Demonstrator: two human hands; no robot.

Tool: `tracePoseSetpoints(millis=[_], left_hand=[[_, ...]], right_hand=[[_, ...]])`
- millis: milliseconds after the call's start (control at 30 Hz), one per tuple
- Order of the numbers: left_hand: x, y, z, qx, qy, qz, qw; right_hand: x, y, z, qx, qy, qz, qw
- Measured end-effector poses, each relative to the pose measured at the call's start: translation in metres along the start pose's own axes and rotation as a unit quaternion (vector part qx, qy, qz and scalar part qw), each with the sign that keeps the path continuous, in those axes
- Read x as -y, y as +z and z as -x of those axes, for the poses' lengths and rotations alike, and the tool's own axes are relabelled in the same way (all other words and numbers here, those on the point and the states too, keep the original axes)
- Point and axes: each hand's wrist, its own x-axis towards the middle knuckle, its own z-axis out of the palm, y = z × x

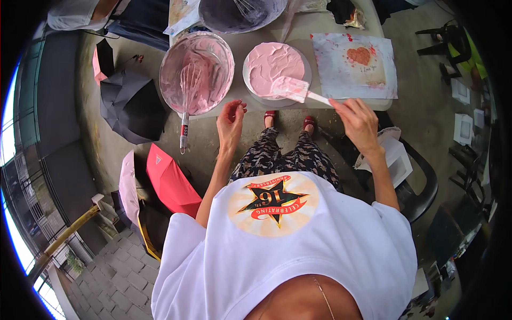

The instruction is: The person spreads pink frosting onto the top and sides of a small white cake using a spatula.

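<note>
My right hand is closed around the white handle of a spatula. Its broad blade, smeared with pink cream, lies over the near right part of a round pink-frosted cake. The frosting has uneven swirls on top, and the cake sits on a pale round board or stand. Near the table edge, between cake and bowl, my left hand hovers with loosely bent fingers and nothing visible in it. To its left is a metal bowl coated with pink cream, a whisk leaning inside with its handle over the rim.
Another metal bowl with a whisk stands at the table's far side. A stained paper sheet with a heart print lies right of the cake. Open umbrellas rest on the floor at left. A black chair holding a white box is at right.
</note>
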Motion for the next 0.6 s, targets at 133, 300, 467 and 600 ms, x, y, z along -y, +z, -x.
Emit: tracePoseSetpoints(millis=[133,300,467,600], left_hand=[[0.026,0.002,-0.018,0.025,-0.024,-0.036,0.999],[0.023,0.017,-0.031,0.013,-0.082,-0.014,0.996],[0.029,0.015,-0.036,0.011,-0.077,-0.011,0.997],[0.029,0.019,-0.037,0.010,-0.078,-0.016,0.997]], right_hand=[[-0.006,0.006,-0.003,-0.039,0.018,-0.006,0.999],[-0.004,0.042,-0.010,-0.041,0.030,-0.066,0.997],[-0.012,0.050,-0.025,-0.055,0.056,-0.083,0.994],[-0.023,0.051,-0.030,-0.074,0.088,-0.099,0.988]])
